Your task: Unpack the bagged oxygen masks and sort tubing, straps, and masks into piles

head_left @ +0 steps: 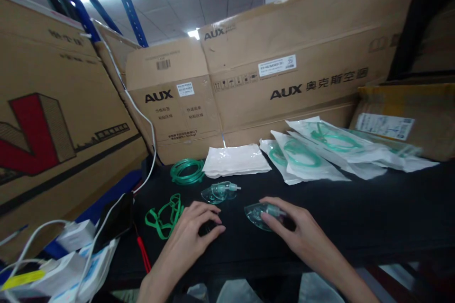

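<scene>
My left hand [194,229] rests on the black table [355,218] with its fingers curled over something small and dark that I cannot make out. Just left of it lies a loose green elastic strap [164,217]. My right hand [291,227] lies on a clear plastic mask [259,213], with the fingers bent over its connector end. A second clear mask [218,192] sits a little farther back between the two hands. Behind it lies a coil of green tubing [187,170].
A stack of empty clear bags [236,161] lies at the back centre. Several sealed packets with green tubing [320,149] spread to the back right. Large AUX cardboard boxes [284,71] wall the table. A black phone [115,220] and white cables [42,246] are at the left edge.
</scene>
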`<state>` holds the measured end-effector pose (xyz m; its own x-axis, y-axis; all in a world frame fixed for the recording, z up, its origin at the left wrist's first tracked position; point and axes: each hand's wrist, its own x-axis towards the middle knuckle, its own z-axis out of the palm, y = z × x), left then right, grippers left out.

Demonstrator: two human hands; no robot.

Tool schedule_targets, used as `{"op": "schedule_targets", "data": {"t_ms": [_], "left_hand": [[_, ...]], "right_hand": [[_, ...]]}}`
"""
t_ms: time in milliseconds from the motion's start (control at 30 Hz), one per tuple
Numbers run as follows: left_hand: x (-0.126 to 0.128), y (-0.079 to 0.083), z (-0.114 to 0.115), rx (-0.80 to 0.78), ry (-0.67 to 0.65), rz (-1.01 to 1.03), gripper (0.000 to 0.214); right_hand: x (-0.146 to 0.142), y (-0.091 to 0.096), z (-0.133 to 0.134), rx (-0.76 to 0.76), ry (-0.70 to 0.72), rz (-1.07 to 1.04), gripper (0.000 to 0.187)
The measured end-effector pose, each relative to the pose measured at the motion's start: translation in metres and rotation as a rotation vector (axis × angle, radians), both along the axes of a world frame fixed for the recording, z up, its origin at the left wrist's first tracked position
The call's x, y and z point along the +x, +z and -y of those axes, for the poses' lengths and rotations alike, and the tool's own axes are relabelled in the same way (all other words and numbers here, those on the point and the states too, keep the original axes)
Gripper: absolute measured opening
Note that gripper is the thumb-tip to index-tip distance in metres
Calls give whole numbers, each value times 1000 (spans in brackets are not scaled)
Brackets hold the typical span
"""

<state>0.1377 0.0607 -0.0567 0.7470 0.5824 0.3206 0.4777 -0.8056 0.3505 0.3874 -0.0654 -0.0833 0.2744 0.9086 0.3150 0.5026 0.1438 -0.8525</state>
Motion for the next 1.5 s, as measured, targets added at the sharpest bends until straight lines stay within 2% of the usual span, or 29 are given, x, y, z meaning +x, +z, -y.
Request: {"op": "schedule_targets", "data": {"t_ms": [167,333,433,533,667,767,900,1000,1500], "left_hand": [[-12,1,-1,-3,46,-17,33],[-19,10,1,18,57,-1,36],[-8,18,-6,53,83,77,28],[11,23,-22,84,73,152,25],[31,19,-44,70,42,174,25],[36,10,-53,29,22,202,21],[35,3,-58,-9,-15,260,21],[34,3,-60,-36,-23,259,21],[33,9,-56,5,35,185,23]], "right_hand": [[0,0,1,-10,-16,1,35],[0,3,-3,12,0,-23,32],[6,13,-16,42,19,12,25],[15,27,-41,79,43,111,20],[24,41,-77,103,113,214,25],[21,37,-93,116,193,258,28],[11,21,-98,123,214,284,32],[6,15,-95,134,211,312,34],[-5,15,-94,128,207,437,37]]}}
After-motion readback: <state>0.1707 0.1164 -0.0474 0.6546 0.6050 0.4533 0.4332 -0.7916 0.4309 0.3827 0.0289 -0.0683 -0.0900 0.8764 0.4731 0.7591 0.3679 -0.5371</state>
